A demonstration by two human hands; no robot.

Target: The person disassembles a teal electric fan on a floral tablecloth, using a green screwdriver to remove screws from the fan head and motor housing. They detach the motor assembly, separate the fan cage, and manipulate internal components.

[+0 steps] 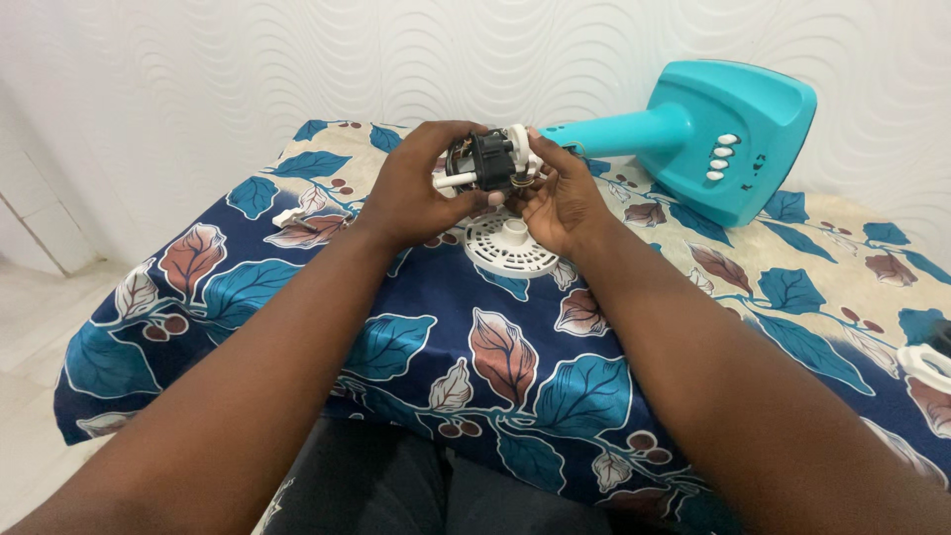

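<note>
- While you lean over the table point(297, 297), both hands are raised above its leaf-print cloth, near the far side.
- Your left hand point(411, 193) wraps the small fan motor point(490, 160) from the left, grip pressed on its black body; the white shaft pokes out toward the left, over your thumb.
- Your right hand point(560, 203) cups the motor from the right and below, fingers closed on its white end and the wiring side.
- The motor sits between both hands, lifted off the cloth, directly above the round white slotted cover point(510, 246).
- That cover lies flat on the cloth, just under your right hand.
- The teal fan base point(728, 139) lies tipped over behind your hands, its neck pointing at the motor, white buttons facing up.
- A small white piece point(290, 215) lies left; another white part point(926, 365) is at the right edge.
</note>
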